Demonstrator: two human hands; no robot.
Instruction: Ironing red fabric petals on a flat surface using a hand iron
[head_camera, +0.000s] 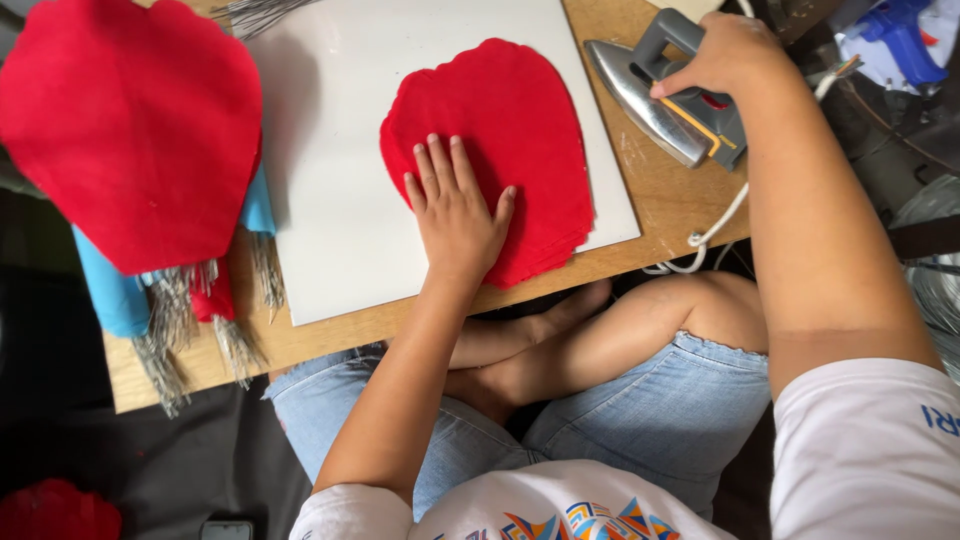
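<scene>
- Pressing flat now: my left hand (455, 215) lies open, fingers spread, on the stack of red petals (500, 150), so that grip is apart, clamped on nothing.
- My right hand (725, 55) has its grip closed around the handle of the iron (665, 95), which sits tilted on the desk (670, 200), just beside the stack and off the cloth.
- The stack rests on the white board (330, 180), its lower edge hanging past the board's rim.
- Progress, as I judge it: the top petal looks smooth, but the iron isn't on it.
- A bigger red petal (130, 130) with wire stems (165, 340) waits at far left.
</scene>
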